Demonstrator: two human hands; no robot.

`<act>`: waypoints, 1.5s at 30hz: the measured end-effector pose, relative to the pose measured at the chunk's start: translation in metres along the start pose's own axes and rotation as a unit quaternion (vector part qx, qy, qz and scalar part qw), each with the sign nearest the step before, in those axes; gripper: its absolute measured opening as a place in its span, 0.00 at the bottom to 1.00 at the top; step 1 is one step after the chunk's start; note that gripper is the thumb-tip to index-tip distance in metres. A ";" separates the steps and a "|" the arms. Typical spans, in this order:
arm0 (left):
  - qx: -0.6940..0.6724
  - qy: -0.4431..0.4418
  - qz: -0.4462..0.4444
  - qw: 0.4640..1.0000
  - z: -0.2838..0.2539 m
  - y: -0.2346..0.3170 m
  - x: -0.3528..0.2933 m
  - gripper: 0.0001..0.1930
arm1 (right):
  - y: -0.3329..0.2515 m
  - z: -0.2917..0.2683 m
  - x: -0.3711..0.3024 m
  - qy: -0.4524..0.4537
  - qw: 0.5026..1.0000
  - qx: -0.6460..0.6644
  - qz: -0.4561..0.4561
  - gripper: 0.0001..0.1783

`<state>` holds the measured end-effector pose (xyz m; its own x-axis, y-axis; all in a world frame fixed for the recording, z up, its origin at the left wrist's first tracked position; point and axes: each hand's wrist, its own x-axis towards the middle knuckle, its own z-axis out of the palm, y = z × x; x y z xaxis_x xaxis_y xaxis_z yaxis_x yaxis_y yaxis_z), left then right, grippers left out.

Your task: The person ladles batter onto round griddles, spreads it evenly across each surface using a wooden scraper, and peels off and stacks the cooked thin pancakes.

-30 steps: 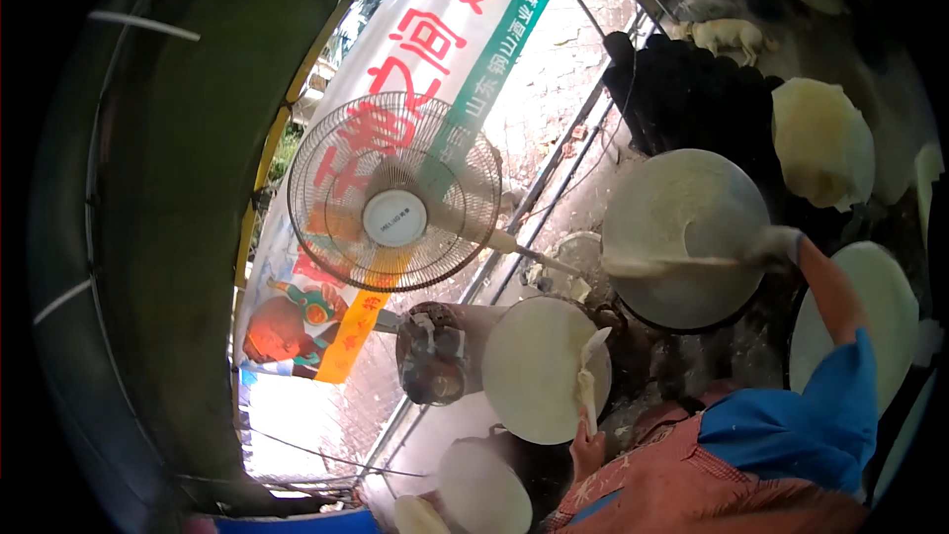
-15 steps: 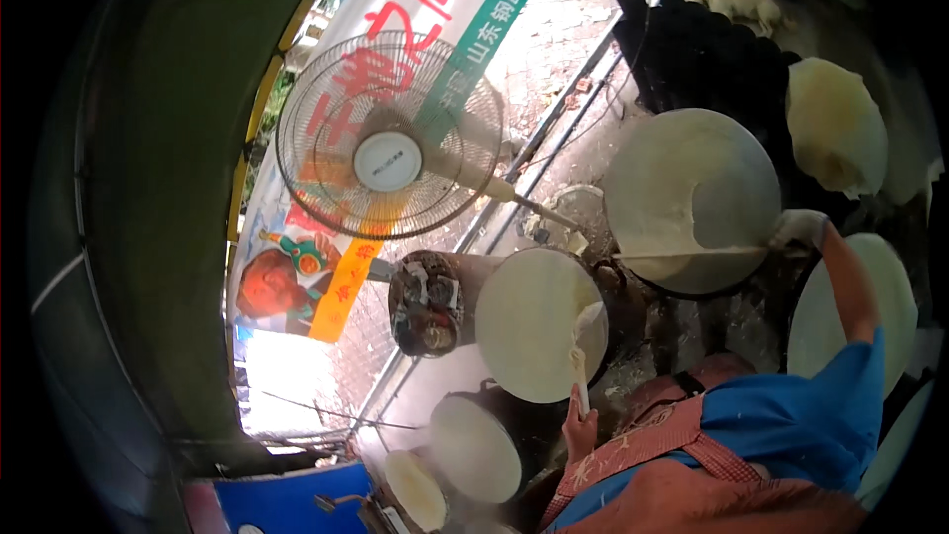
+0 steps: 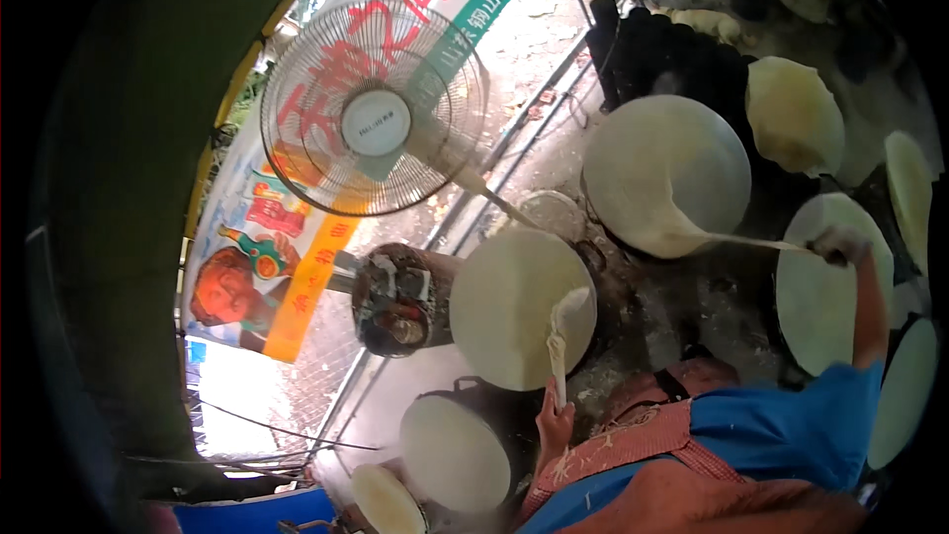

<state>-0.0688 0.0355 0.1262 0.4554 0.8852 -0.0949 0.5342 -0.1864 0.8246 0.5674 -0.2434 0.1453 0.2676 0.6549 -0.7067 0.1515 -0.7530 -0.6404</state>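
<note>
My left hand is wrapped round the handle of a spatula, whose pale head is caked with batter. That head rests over the right part of a round griddle with a pale surface. At the right, my right hand, somewhat blurred, grips the pulled-out end of a thin pancake. The pancake stretches from a second round griddle, where much of it still lies and a curved edge shows. My right hand is above a large pale disc; its fingers show poorly.
A wire-cage fan stands left of the griddles. Near it is a sooty cylindrical stove. Black cylinders are stacked behind. More round griddles stand lower left, and a yellowish pancake lies at the far right.
My right hand has moved right, away from the second griddle, drawing the pancake's edge out into a stretched strip. The left hand keeps its hold on the spatula. The whole view has shifted.
</note>
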 end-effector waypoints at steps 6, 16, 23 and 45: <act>-0.041 -0.049 0.028 0.998 -0.037 -0.043 0.014 0.34 | -0.005 0.259 -0.031 0.325 0.890 0.295 -0.123 0.18; -0.295 -0.155 -0.134 0.933 -0.080 -0.005 -0.026 0.37 | -0.097 0.351 0.015 0.532 0.823 -0.197 -0.035 0.14; -0.587 -0.265 -0.194 0.740 -0.081 -0.024 -0.037 0.36 | -0.148 0.362 0.063 0.452 0.889 -0.011 -0.070 0.18; -0.561 -0.256 -0.351 0.705 -0.046 0.003 0.001 0.32 | -0.087 0.294 0.079 0.568 0.780 -0.214 -0.156 0.11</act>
<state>-0.0992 0.0550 0.1544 0.7104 0.2683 -0.6507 -0.0124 0.9291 0.3696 0.2953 -0.1074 0.0564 0.7869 0.5146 0.3405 0.6165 -0.6797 -0.3974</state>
